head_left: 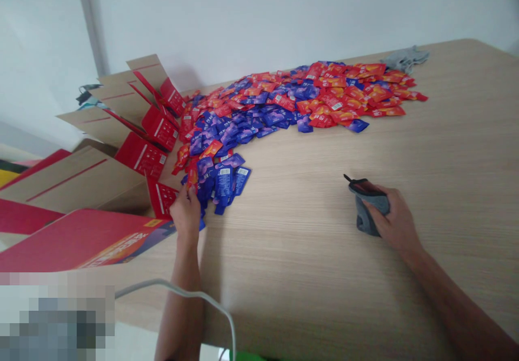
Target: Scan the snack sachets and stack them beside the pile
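Note:
My left hand (186, 212) is at the near left end of a long heap of small sachets. Its fingers are closed at a red-orange sachet (192, 175), which they seem to pinch; the fingertips are partly hidden. Blue-purple sachets (224, 186) lie just right of these fingers, some showing barcodes. Over the bare wood to the right, my right hand (395, 220) is wrapped round a small grey fabric pouch (367, 215) with a black-trimmed mouth and a short black tab. The pouch's mouth points away from me, to the left.
Open red cardboard boxes (141, 155) with raised brown flaps line the left side. The heap of red and blue sachets (284, 101) curves along the wall to a crumpled grey cloth (406, 58). A white cable (203, 295) crosses in front of my left forearm.

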The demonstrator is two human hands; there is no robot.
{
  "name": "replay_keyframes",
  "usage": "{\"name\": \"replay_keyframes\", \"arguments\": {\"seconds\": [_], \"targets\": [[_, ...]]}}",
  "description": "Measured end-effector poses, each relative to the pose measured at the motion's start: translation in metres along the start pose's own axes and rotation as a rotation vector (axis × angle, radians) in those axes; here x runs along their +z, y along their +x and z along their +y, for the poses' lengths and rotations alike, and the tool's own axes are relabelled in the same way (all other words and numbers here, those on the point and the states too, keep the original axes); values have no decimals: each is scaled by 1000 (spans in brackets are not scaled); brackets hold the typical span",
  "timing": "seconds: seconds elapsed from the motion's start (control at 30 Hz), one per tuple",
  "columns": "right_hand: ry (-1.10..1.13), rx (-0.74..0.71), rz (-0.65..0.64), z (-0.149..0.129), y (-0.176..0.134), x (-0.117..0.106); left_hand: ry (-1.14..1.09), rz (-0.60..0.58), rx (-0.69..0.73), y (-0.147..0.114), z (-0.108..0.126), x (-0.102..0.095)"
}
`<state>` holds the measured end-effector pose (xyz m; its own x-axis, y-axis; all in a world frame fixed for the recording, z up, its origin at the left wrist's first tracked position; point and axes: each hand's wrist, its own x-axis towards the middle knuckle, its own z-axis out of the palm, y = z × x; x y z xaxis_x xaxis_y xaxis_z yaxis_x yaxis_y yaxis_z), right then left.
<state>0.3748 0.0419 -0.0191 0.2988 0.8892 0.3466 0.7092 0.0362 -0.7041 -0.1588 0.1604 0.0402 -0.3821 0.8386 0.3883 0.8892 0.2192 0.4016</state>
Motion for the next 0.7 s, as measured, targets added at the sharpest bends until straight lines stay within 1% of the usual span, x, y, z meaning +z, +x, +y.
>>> {"name": "replay_keyframes", "arguments": {"seconds": [0.07,0.13,0.2,0.23,0.27,0.33,0.37,0.4,0.43,0.5,0.53,0.6,0.7], "targets": [[-2,-6,3,0,0,1,-79,71,-10,-5,17,-11],[-5,-8,6,1,1,1,-256,117,20,-15,45,-22],[-9,-3,22,2,3,0,-496,76,69,-28,80,-28],[-14,2,35,4,4,-2,-631,14,79,-36,99,-27],[-19,10,54,6,5,-3,-760,-86,82,-45,118,-24],[-31,36,93,11,8,-8,-982,-310,17,-61,152,-9],[-35,57,110,14,9,-11,-1102,-458,-48,-69,167,3],[-37,83,125,16,10,-14,-1228,-600,-143,-76,179,17],[-37,108,137,19,11,-16,-1271,-662,-175,-82,188,31],[-32,140,153,22,13,-20,-1317,-724,-224,-89,201,61],[-26,139,156,23,13,-21,-1332,-728,-253,-90,204,74],[-17,113,148,23,14,-21,-1356,-705,-312,-88,206,96],[-23,68,119,23,15,-20,-1367,-624,-379,-78,200,118]]}}
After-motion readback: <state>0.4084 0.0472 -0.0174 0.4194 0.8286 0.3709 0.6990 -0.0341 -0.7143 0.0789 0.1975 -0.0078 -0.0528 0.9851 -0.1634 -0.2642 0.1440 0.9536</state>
